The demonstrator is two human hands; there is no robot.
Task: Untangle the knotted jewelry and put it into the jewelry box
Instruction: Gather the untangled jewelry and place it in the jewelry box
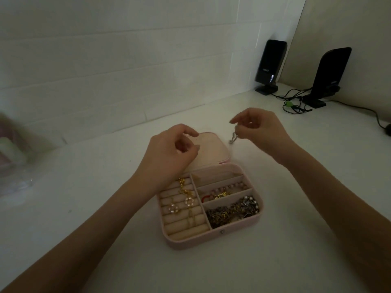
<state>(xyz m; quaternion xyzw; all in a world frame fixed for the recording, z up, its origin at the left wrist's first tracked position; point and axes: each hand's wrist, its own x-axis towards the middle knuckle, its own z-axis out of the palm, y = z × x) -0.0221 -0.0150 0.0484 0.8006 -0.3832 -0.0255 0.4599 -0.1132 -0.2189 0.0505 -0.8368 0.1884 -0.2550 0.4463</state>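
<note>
A pink jewelry box [213,235] lies open on the white table, its lid [211,151] folded back flat. Its left half has ring rolls with gold chains and pearl earrings [184,203]. The right compartments hold a pink bead bracelet [230,187] and a dark tangled pile of chains [232,211]. My right hand [260,132] hovers above and right of the lid, pinching a small silver chain [233,137] that dangles from its fingers. My left hand [171,151] hovers over the lid's left side, fingers curled with thumb near fingertips; whether it holds anything is unclear.
Two black speakers [269,64] [330,75] stand at the back right with black cables [296,102] across the table. A blurry pink and white object [10,149] and clear plastic sit at the left edge. A white tiled wall runs behind.
</note>
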